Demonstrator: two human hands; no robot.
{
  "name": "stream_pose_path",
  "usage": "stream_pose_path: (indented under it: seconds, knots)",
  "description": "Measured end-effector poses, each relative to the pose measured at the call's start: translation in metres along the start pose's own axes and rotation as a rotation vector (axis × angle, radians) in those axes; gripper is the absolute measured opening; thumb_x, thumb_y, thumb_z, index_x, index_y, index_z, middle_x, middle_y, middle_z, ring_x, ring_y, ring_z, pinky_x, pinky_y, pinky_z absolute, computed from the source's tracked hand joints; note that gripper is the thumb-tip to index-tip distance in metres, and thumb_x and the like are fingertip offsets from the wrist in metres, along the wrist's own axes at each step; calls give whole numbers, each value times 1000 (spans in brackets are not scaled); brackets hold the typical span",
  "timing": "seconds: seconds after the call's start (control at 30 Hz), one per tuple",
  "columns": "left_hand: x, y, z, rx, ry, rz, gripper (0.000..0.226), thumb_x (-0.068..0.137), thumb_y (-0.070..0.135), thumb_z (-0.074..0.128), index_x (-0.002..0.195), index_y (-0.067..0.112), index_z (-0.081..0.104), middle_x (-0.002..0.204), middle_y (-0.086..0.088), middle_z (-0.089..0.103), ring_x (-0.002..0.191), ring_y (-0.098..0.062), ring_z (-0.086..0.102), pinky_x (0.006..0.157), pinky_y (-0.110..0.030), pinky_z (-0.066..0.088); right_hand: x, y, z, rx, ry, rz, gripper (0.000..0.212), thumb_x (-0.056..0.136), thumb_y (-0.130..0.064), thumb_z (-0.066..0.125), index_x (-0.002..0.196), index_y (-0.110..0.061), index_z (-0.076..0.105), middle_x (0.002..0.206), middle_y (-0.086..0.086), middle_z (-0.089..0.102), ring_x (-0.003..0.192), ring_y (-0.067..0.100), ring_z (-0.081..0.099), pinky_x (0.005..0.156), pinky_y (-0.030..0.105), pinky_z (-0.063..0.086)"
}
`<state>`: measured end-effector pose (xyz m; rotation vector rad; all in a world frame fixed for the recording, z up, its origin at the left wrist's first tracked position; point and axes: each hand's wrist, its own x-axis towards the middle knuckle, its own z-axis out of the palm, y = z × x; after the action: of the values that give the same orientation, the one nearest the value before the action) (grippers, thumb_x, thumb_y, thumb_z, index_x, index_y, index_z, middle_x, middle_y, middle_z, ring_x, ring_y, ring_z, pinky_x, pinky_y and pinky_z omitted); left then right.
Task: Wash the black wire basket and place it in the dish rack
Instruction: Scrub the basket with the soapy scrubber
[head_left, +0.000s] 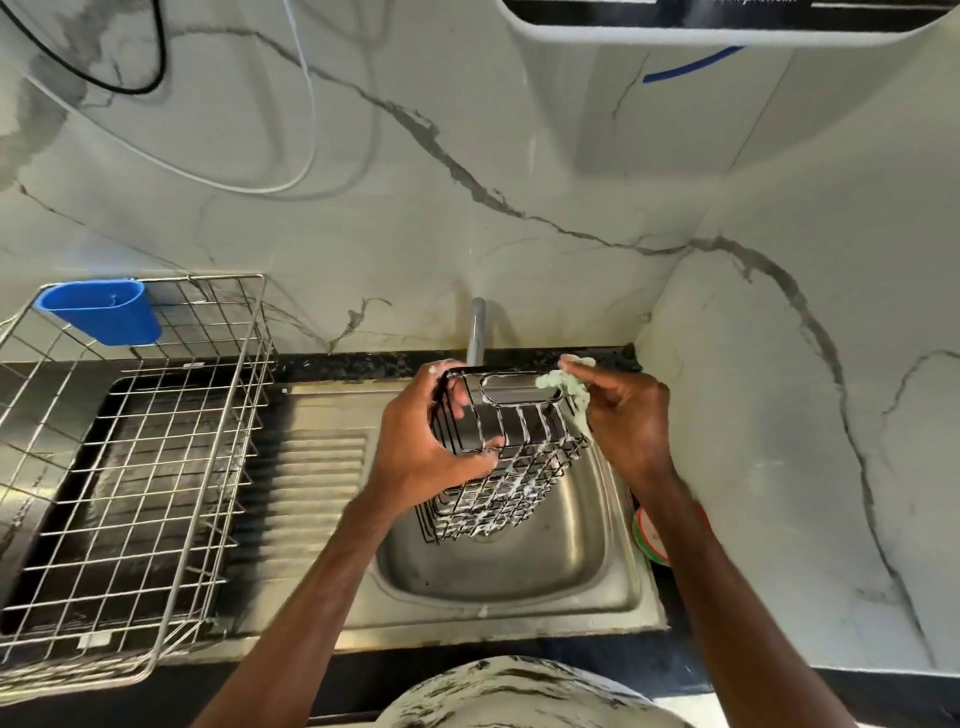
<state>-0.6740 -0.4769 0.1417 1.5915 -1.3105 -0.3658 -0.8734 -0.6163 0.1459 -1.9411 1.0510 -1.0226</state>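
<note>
I see the black wire basket (511, 467) tilted above the sink (519, 577), with soap foam on its wires. The left hand (415, 447) grasps its left end, fingers curled around the rim. The right hand (626, 421) pinches a green scrub pad (569, 387) against the basket's upper right corner. The dish rack (244, 441) stands at the left, apart from the basket.
</note>
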Motion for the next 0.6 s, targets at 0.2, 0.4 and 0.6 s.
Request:
stream_pose_path:
  seconds: [0.2,0.4,0.6]
  knots:
    - [-2,-3,-8,-27,95,-74,74,57,32,90,121,25,55,91,4,63,85,-17,63,80,-21,55,-52,12,-1,32,32,113,63,85,15,60,115,-40,72,72,-5,76,44,6,28,47,17,33]
    - [-4,1,-10,-35,101,-122,77,55,33,90,124,28,55,90,7,64,85,-17,66,85,-34,60,-16,-2,-2,40,-20,91,58,83,19,57,112,-28,75,107,-8,75,47,11,61,40,27,49]
    - [-7,3,-8,-21,148,-106,71,57,33,90,119,18,58,90,1,64,84,-17,64,81,-39,58,-17,4,0,106,-81,220,50,87,16,58,119,-18,75,115,-4,75,86,1,74,80,28,61]
